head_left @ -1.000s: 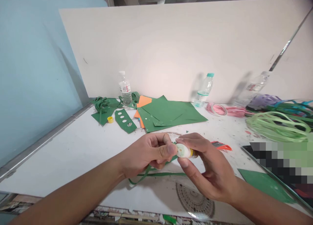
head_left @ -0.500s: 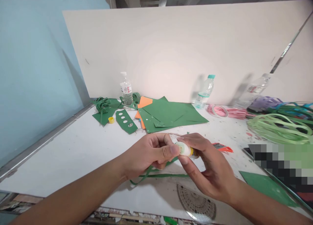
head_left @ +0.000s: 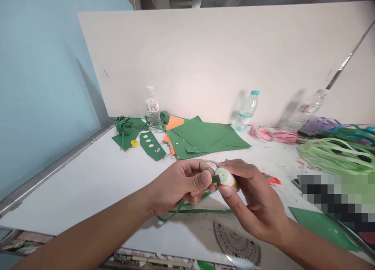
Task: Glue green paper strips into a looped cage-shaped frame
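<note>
My left hand (head_left: 187, 180) pinches a narrow green paper strip (head_left: 216, 179) between thumb and fingers. The strip's short end reaches the white tip of a glue bottle (head_left: 227, 177), and its length trails below toward the table. The small bottle, with yellow near its far end, lies sideways in my right hand (head_left: 252, 195), gripped between thumb and fingers. Another green strip (head_left: 199, 211) runs along the table beneath my hands. In front of my right forearm lies a clear protractor (head_left: 237, 242).
Behind my hands lie green sheets (head_left: 211, 137) and a green piece with round holes (head_left: 151, 145). A yellow cap (head_left: 134, 143) sits nearby. Water bottles (head_left: 153, 108) stand along the white board. At right are an orange cutter (head_left: 272, 179), light green strips (head_left: 334, 152) and a blurred-out device (head_left: 331, 199).
My left fingers have drawn slightly back from the glue bottle, so the strip's end now shows against its tip. The bottle has turned a little in my right hand.
</note>
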Demonstrator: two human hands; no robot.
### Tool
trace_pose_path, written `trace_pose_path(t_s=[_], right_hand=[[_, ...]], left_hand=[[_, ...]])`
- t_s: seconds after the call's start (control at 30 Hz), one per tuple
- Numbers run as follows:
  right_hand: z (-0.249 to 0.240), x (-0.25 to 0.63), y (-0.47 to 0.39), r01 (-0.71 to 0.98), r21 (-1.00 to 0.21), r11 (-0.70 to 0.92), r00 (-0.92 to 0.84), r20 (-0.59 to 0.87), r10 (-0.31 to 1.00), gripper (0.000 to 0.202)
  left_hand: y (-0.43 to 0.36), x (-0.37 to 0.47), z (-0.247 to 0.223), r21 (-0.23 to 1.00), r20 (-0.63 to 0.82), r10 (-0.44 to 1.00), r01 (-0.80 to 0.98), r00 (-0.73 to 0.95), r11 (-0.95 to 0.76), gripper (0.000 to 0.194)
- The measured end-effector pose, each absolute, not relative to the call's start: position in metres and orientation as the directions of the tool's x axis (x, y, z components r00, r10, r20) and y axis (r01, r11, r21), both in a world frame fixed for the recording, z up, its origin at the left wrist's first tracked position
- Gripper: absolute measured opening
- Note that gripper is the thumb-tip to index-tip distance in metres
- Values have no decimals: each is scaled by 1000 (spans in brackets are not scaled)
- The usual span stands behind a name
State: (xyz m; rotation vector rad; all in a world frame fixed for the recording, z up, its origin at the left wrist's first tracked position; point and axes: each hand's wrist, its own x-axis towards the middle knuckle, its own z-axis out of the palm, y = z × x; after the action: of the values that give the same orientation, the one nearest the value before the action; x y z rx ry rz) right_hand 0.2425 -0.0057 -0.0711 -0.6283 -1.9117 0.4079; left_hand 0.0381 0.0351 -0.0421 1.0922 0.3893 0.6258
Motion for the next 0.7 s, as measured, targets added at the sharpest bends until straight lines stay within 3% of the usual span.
trace_pose_path(t_s=[0.23, 0.7], right_hand=[[-68, 241, -4, 264, -521, 812, -319, 747, 583, 49], [-70, 244, -5, 317, -470, 824, -325, 762, 560, 50]], left_hand=[[32, 37, -39, 925, 8, 677, -263, 736, 275, 36], [33, 38, -38, 917, 1, 652, -261, 758, 302, 40]])
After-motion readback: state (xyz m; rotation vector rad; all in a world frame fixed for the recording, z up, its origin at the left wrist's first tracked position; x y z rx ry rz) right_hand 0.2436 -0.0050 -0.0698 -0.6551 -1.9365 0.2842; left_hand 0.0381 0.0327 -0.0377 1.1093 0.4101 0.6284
